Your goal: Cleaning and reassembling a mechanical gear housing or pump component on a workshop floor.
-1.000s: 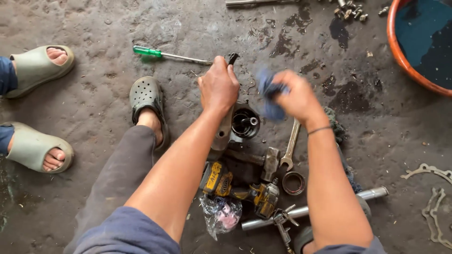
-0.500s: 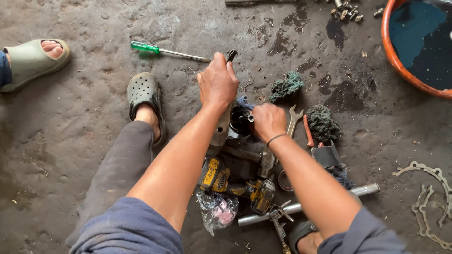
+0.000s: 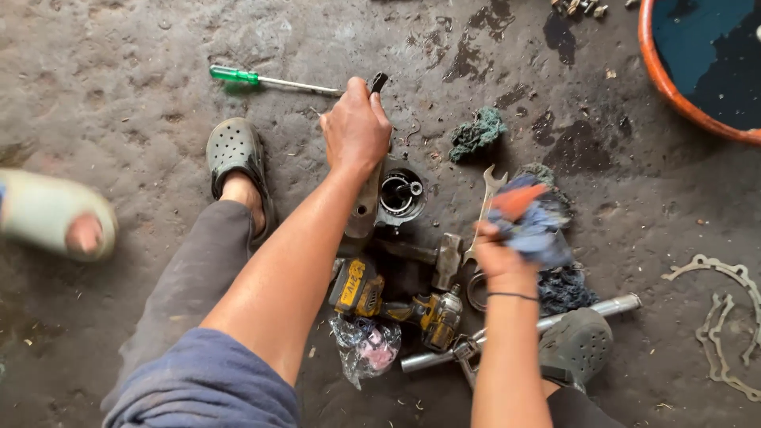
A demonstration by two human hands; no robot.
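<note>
My left hand grips the top of a greasy metal engine part that stands on the concrete floor, a round opening showing on its right side. A dark handle sticks up past my fingers. My right hand is closed on a bundle of blue and orange rags, lifted just above a wrench and a hammer. A yellow and black power tool lies below the part.
A green-handled screwdriver lies at the back. An orange basin of dark liquid sits top right. A rag clump, metal gaskets, a steel pipe, a plastic bag and another person's sandalled foot surround me.
My right hand moved from the engine part down to the right and picked up the rag bundle. My left hand stayed put. The other person's foot shifted at the left.
</note>
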